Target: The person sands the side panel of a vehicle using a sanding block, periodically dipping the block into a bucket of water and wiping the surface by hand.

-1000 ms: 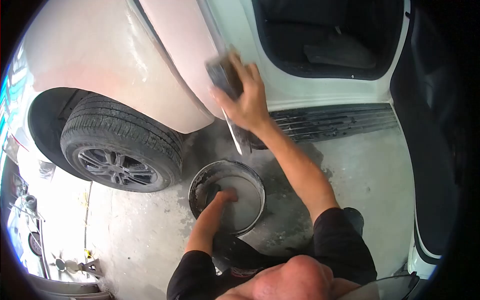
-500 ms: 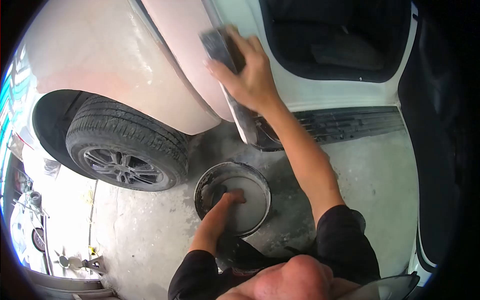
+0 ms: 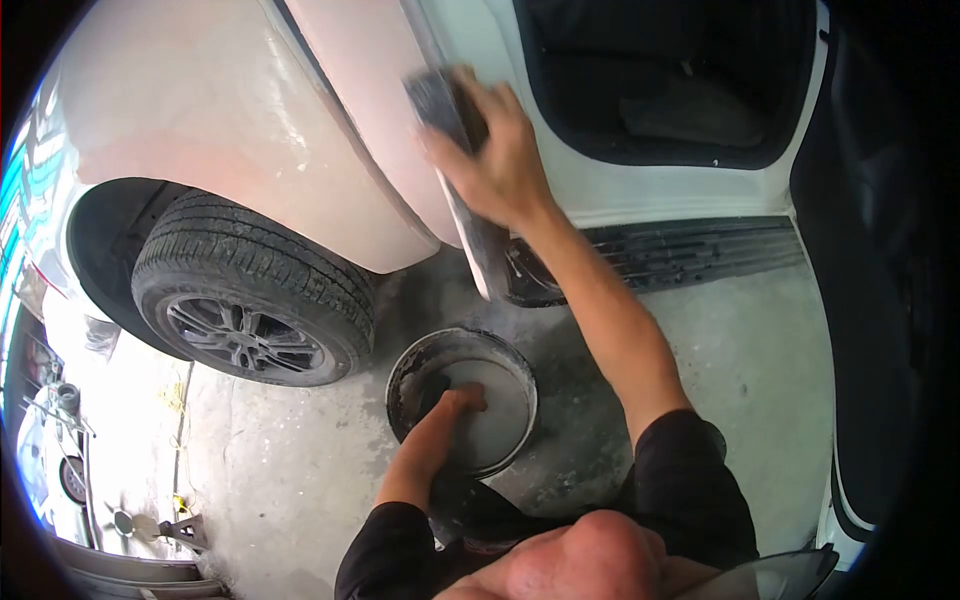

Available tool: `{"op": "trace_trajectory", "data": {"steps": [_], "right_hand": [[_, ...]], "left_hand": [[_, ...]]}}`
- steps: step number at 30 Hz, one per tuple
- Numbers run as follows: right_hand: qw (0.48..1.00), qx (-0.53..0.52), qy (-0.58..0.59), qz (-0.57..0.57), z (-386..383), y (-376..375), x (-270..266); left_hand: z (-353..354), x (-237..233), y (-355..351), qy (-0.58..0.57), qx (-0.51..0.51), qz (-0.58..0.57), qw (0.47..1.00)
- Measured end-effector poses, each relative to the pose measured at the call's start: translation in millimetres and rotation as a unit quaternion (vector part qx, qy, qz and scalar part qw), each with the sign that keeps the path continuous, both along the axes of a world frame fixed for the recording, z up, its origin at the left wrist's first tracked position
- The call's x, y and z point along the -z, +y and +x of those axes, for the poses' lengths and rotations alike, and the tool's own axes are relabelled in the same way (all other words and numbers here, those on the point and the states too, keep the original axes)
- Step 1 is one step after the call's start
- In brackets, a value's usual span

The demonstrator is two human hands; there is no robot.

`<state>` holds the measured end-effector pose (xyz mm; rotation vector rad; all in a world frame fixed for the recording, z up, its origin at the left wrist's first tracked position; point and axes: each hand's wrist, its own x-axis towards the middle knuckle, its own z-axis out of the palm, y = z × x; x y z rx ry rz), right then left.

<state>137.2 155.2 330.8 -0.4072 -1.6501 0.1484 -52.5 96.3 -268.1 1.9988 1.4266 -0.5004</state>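
Observation:
My right hand [image 3: 490, 160] grips a dark rectangular block [image 3: 440, 105], slightly blurred, against the edge of the pinkish-white car panel [image 3: 370, 100]. Fingers and thumb are wrapped round the block's sides. My left hand [image 3: 464, 398] is down inside a round dark bucket [image 3: 530, 370] of cloudy grey water [image 3: 495, 410]. Its fingers are partly under the surface, and a dark shape lies beside it; whether the hand holds anything is hidden.
A wheel with a dusty tyre [image 3: 250, 255] stands left of the bucket. Behind my right arm runs a black ribbed side step [image 3: 690, 250] below the white door frame [image 3: 650, 190]. A small metal stand [image 3: 160, 527] is at the lower left.
My right hand and the block have shifted slightly downward along the panel edge. My left hand stays in the bucket. The whole view has moved a little.

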Motion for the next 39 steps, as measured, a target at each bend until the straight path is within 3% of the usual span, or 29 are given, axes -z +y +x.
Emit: {"op": "trace_trajectory", "data": {"steps": [2, 5, 8, 9, 10, 13, 14, 16, 17, 20, 21, 23, 26, 28, 30, 33, 34, 37, 39], "right_hand": [[1.0, -0.011, 0.016, -0.008, -9.8, 10.9, -31.3], [1.0, 0.005, 0.006, -0.018, -2.1, 1.6, -4.6], [1.0, 0.011, -0.003, -0.022, 2.4, -5.3, 37.6], [1.0, 0.01, -0.003, -0.02, 2.2, -7.2, 40.7], [1.0, 0.021, 0.014, 0.013, -0.8, 5.9, 31.8], [0.995, -0.001, 0.033, 0.093, -14.8, 17.1, -71.2], [0.981, -0.008, -0.12, -0.151, -2.0, -9.6, -105.9], [0.977, -0.208, -0.038, -0.004, 7.5, -1.5, -120.9], [0.985, -0.149, 0.025, 0.088, -9.9, 18.1, -106.4], [0.997, 0.002, 0.011, 0.073, -6.7, 18.2, -26.0], [0.999, 0.024, -0.026, -0.017, 4.0, 2.4, 4.7], [0.999, 0.017, -0.024, -0.027, 11.0, -2.5, 81.3], [0.997, -0.023, -0.004, -0.078, 17.4, -3.0, 143.6], [0.997, -0.035, 0.01, -0.073, 18.0, -1.8, 154.0], [0.999, -0.028, 0.007, -0.045, 18.1, 2.9, 152.3], [0.999, 0.002, 0.013, 0.049, 10.4, 7.8, 108.6], [1.0, -0.004, -0.012, 0.001, 12.8, 1.0, 85.5], [0.999, -0.041, -0.002, -0.015, 16.7, 2.6, 82.2], [0.999, -0.021, -0.019, 0.015, 18.8, 10.5, 111.8]], "left_hand": [[-5.6, 35.5, 5.6, 0.019, -0.02, -0.021, 0.999], [-4.5, 37.6, 9.1, 0.011, -0.015, -0.019, 1.0], [3.4, -14.6, 1.2, 0.05, 0.115, -0.001, 0.992], [4.0, -19.7, -1.3, 0.041, 0.086, -0.005, 0.995], [2.0, -24.5, -4.9, 0.035, 0.057, -0.01, 0.998], [-5.7, -9.2, -6.2, 0.005, 0.017, -0.006, 1.0], [-2.2, -29.6, -12.7, -0.013, -0.022, -0.013, 1.0], [6.2, -81.4, -27.5, -0.048, -0.113, -0.046, 0.991], [9.2, -79.3, -23.5, -0.031, -0.093, -0.05, 0.994], [13.5, -73.6, -15.5, 0.003, -0.051, -0.045, 0.998], [11.7, -72.5, -14.8, 0.003, -0.051, -0.035, 0.998], [8.3, -74.5, -11.0, 0.008, -0.051, -0.018, 0.998], [7.7, -81.7, -13.2, 0.007, -0.058, -0.005, 0.998], [5.7, -97.5, -25.6, -0.005, -0.067, 0.003, 0.998], [-3.3, -62.8, -19.2, 0.007, -0.037, -0.003, 0.999], [0.5, -50.0, -4.3, 0.033, -0.009, -0.034, 0.999], [1.7, -50.4, -8.3, 0.046, -0.006, -0.056, 0.997], [8.7, -75.5, -16.2, 0.033, -0.041, -0.048, 0.997], [4.5, -56.4, -9.3, 0.035, -0.001, -0.024, 0.999]]}}
